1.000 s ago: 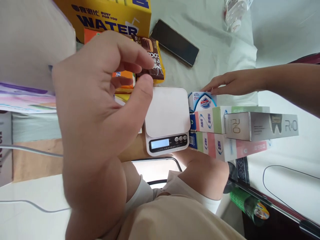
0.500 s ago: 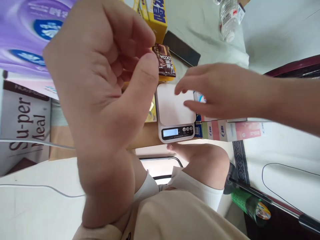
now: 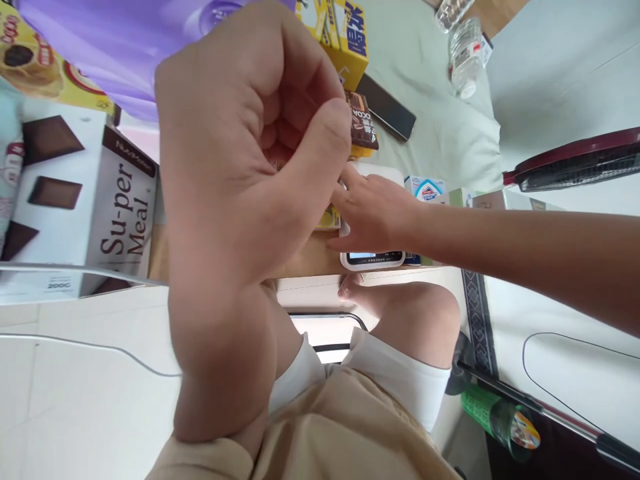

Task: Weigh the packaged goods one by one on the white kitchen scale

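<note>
My left hand point(image 3: 235, 153) is raised close to the camera with its fingers curled in and the thumb tip against the forefinger. Whatever may be between the tips is hidden. My right hand point(image 3: 377, 210) stretches across a white digital kitchen scale point(image 3: 383, 172), its fingers spread and pointing left. It covers most of the scale's platform and part of the display. By its fingertips is a small yellow box point(image 3: 329, 219), partly hidden behind my left hand. A brown cocoa packet point(image 3: 364, 127) lies just beyond the scale.
A black phone point(image 3: 390, 110) and a yellow carton point(image 3: 350, 50) stand behind. At left are a purple pack point(image 3: 125, 47) and a Su-per Meal box point(image 3: 125, 213). Several small boxes point(image 3: 425, 188) lie right of the scale. Plastic bottles point(image 3: 466, 60) lie at the back right.
My right hand has moved left and down over the scale, covering its platform. My left thumb and forefinger have closed together. The view has shifted, showing more on the left.
</note>
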Action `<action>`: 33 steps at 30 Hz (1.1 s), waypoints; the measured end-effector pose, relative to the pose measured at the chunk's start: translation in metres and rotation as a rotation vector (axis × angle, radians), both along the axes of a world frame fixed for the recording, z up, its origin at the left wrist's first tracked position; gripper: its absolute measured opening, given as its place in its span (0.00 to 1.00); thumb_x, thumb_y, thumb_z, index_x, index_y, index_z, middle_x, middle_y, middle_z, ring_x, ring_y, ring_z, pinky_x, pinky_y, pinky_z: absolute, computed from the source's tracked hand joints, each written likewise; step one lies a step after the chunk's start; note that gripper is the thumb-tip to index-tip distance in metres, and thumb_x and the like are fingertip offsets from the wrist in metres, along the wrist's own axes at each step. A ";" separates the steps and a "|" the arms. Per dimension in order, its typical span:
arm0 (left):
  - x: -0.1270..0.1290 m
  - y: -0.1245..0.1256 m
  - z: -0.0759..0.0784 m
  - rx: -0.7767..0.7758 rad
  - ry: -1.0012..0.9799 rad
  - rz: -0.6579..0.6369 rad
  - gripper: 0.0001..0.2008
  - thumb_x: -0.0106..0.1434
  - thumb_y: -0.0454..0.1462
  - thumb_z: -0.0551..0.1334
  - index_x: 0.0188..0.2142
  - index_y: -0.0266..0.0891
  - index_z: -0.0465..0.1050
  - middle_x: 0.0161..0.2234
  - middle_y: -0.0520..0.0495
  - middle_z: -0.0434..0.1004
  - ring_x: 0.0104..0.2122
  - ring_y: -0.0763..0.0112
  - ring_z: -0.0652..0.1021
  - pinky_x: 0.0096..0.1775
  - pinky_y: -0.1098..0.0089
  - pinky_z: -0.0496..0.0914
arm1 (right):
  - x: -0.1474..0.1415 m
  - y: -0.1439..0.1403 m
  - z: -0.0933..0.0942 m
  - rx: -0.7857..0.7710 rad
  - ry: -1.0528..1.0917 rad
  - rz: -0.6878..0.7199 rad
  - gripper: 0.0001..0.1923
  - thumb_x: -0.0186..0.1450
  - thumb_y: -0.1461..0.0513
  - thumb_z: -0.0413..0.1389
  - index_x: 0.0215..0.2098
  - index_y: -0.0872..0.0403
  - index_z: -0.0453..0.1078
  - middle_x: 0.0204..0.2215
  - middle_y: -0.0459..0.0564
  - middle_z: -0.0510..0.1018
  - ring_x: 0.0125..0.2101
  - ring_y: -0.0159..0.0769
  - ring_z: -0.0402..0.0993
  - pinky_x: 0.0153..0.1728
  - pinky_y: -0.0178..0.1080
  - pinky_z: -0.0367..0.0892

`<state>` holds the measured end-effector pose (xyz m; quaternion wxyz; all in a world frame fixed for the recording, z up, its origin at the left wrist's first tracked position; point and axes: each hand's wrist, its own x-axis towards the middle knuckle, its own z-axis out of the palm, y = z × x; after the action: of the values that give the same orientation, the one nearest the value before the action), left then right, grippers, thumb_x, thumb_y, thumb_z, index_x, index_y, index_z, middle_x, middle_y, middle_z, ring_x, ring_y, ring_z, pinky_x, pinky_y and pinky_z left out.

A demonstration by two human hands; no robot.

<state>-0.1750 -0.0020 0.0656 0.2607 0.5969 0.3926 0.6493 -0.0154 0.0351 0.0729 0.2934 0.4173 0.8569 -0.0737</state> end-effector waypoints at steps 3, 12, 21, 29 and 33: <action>0.001 0.001 0.000 0.023 -0.012 0.000 0.11 0.64 0.23 0.61 0.32 0.41 0.70 0.27 0.58 0.74 0.28 0.81 0.73 0.27 0.72 0.63 | -0.001 -0.003 -0.007 0.051 0.000 -0.021 0.39 0.66 0.48 0.59 0.70 0.52 0.57 0.69 0.68 0.60 0.54 0.58 0.76 0.48 0.52 0.71; 0.006 0.010 -0.005 0.095 0.045 -0.012 0.14 0.62 0.21 0.59 0.27 0.40 0.66 0.26 0.54 0.70 0.24 0.81 0.68 0.24 0.71 0.60 | -0.004 -0.009 -0.012 0.065 -0.006 0.066 0.30 0.68 0.54 0.54 0.65 0.59 0.61 0.64 0.72 0.70 0.57 0.61 0.75 0.48 0.52 0.70; 0.009 0.009 -0.006 0.033 0.100 -0.032 0.11 0.65 0.24 0.58 0.30 0.41 0.67 0.29 0.53 0.71 0.26 0.79 0.69 0.27 0.69 0.61 | 0.003 -0.014 -0.012 0.020 0.057 -0.002 0.41 0.68 0.43 0.55 0.69 0.61 0.57 0.67 0.73 0.66 0.56 0.61 0.72 0.49 0.54 0.70; 0.014 0.014 -0.012 0.045 0.063 -0.131 0.09 0.61 0.24 0.61 0.30 0.39 0.69 0.27 0.53 0.72 0.26 0.76 0.72 0.27 0.70 0.64 | -0.003 -0.016 -0.001 0.008 0.114 0.032 0.37 0.66 0.43 0.57 0.65 0.56 0.62 0.59 0.65 0.75 0.48 0.57 0.76 0.47 0.52 0.68; 0.015 0.011 -0.009 -0.068 0.036 -0.215 0.11 0.61 0.24 0.61 0.30 0.41 0.68 0.28 0.53 0.73 0.26 0.77 0.73 0.27 0.70 0.64 | 0.015 -0.032 0.018 0.093 0.170 -0.017 0.38 0.61 0.40 0.58 0.61 0.54 0.64 0.57 0.63 0.73 0.44 0.55 0.75 0.43 0.52 0.68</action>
<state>-0.1604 0.0093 0.0563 0.3420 0.6380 0.3527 0.5929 -0.0003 0.0035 0.0909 0.1993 0.4299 0.8777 -0.0716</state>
